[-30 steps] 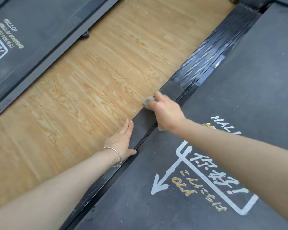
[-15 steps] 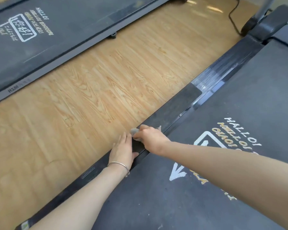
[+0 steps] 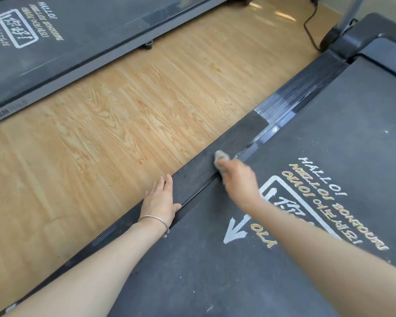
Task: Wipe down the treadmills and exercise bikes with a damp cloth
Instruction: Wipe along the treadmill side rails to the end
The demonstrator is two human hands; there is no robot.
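Treadmill rail (image 3: 234, 138) lengthwise near-left to far-right; cloth (image 3: 220, 157) seemingly bunched.

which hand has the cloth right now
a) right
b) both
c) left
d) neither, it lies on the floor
a: the right hand grips the cloth against the side rail of the near treadmill, while the left hand lies flat at the rail's outer edge and holds nothing.
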